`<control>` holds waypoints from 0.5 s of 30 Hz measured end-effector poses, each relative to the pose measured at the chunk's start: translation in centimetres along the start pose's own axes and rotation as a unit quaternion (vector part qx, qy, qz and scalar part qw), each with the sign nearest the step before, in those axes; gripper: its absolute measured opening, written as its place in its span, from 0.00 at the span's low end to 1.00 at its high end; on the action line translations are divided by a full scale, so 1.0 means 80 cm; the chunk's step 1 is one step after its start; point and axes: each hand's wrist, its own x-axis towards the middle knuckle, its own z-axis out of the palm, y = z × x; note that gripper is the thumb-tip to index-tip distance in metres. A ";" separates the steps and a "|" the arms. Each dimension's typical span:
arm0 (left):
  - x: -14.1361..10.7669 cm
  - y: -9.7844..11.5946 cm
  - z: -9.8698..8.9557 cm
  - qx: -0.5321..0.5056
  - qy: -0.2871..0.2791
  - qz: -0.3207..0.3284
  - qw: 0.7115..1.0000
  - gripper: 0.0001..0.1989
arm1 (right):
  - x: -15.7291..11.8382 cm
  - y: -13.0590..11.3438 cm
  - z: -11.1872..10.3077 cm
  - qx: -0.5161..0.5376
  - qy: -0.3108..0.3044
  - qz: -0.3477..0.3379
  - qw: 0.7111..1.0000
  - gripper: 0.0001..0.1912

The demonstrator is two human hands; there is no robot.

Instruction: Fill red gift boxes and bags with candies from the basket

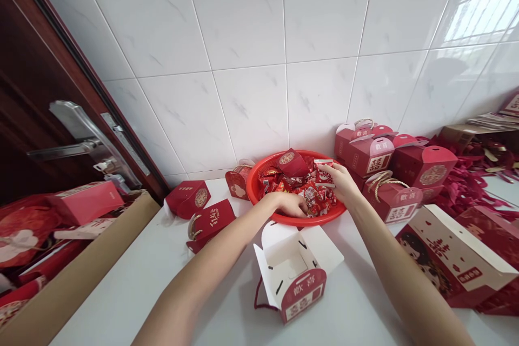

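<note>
A red plastic basket [252,194] stands against the wall, holding many red-wrapped sweets [314,194] and a small red box [292,163]. My left hand [292,204] is down among the sweets at the basket's front, its fingers curled and partly hidden; what they hold cannot be made out. Over the basket's right side, my right hand [341,181] is closed on a small red and white packet [324,175]. In front of the basket sits an open gift box [302,294], its white flaps spread, with no sweets visible inside and a dark red cord at its left.
Closed red boxes [213,221] lie left of the basket. More gift boxes with rope handles [391,197] are stacked at right, near larger red and cream boxes [454,259] and dark pink ribbons [458,186]. A cardboard carton [93,265] stands at left by the door [36,92].
</note>
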 end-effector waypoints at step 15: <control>0.004 -0.001 -0.002 -0.092 -0.021 0.049 0.994 0.13 | 0.000 0.002 0.000 0.001 0.004 0.003 1.000 0.05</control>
